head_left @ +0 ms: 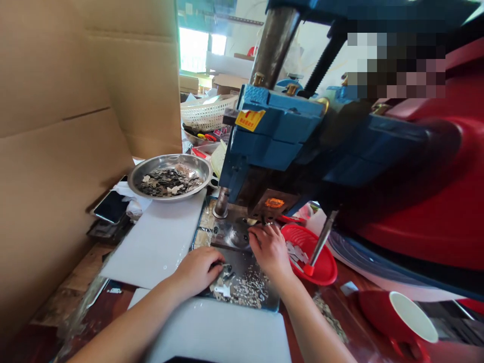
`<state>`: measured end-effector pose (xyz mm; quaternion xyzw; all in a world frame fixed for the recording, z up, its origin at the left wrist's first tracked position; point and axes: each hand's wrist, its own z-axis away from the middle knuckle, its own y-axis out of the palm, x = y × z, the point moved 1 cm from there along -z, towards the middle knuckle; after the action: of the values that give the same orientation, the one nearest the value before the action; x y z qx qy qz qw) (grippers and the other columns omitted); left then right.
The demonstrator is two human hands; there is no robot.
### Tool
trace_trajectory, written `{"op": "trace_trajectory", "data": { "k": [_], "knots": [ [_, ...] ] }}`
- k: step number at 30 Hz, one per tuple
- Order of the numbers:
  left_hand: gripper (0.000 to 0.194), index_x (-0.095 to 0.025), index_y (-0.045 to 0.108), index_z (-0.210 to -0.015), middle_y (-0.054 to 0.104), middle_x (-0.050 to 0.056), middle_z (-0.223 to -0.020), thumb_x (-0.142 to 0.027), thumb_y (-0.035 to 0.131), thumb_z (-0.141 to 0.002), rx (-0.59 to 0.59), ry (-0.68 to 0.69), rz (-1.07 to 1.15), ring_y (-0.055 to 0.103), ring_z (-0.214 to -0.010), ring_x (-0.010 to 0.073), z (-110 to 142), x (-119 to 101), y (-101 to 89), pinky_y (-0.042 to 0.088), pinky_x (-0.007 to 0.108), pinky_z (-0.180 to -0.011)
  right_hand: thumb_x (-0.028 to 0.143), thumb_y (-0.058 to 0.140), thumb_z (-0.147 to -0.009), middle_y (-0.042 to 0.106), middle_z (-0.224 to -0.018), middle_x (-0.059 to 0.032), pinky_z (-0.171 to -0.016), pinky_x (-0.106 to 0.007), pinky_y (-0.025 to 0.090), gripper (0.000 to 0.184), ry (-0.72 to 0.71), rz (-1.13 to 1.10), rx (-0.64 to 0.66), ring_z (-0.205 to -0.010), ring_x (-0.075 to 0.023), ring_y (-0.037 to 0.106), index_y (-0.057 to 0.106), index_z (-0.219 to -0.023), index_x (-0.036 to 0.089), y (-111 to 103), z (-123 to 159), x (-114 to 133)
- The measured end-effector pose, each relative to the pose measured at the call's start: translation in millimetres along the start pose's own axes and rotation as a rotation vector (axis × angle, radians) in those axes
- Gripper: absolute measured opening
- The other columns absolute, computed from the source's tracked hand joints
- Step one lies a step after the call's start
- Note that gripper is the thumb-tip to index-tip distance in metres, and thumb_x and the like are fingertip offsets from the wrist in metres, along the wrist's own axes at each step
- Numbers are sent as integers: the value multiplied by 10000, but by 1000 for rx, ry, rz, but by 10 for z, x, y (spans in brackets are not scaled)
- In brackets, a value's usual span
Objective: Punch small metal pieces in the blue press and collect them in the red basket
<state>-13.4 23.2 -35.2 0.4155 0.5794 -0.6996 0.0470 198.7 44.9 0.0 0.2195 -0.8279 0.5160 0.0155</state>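
Observation:
A blue press (278,133) stands in front of me, its dark tool block above a steel base plate (234,233). My right hand (270,248) reaches to the die under the block, fingers bent and pressed together; what they pinch, if anything, is hidden. On the near left of the plate, my left hand (197,270) is curled, thumb close to the fingers, beside a small heap of flat metal pieces (222,288). I cannot make out anything inside it. Many tiny metal scraps (251,290) are scattered on the plate between my hands.
A steel bowl (141,190) of flat metal parts stands left. Right of the press is a red plastic basket (328,269) with metal pieces, under a metal lever (323,242). A red mug (389,312), a phone (112,206), cardboard (56,166) and a large red wheel (427,196) surround the work.

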Motion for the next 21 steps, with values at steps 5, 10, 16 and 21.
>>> {"op": "trace_trajectory", "data": {
  "k": [5,10,16,21],
  "knots": [
    [160,-244,650,-949,679,10,-919,-253,551,-823,0,-8,7,608,-903,199,1,13,-3,463,328,-814,175,481,-831,632,-1024,-80,-855,-422,440,301,-29,57,40,-1004,-253,505,696,-1025,258,93,-36,-76],
    [175,-252,652,-959,674,15,-930,-256,542,-823,18,-20,18,606,-906,201,-3,11,-19,466,331,-818,215,431,-886,640,-1046,-93,-855,-394,482,302,-35,-145,-37,-983,-213,562,658,-1086,211,48,83,-163],
    [196,-263,643,-986,639,20,-967,-256,513,-839,-5,6,30,596,-922,193,-13,23,5,471,332,-833,278,435,-898,689,-956,-54,-776,-309,525,264,146,-181,-3,-881,-176,641,637,-1059,223,-380,731,-141],
    [218,-260,628,-1025,603,38,-1039,-283,501,-849,-56,70,7,596,-942,202,-7,106,73,482,354,-845,321,442,-865,710,-937,-37,-768,-293,529,267,350,-26,61,-862,-179,665,660,-999,246,-818,1694,-391]
  ]
}}
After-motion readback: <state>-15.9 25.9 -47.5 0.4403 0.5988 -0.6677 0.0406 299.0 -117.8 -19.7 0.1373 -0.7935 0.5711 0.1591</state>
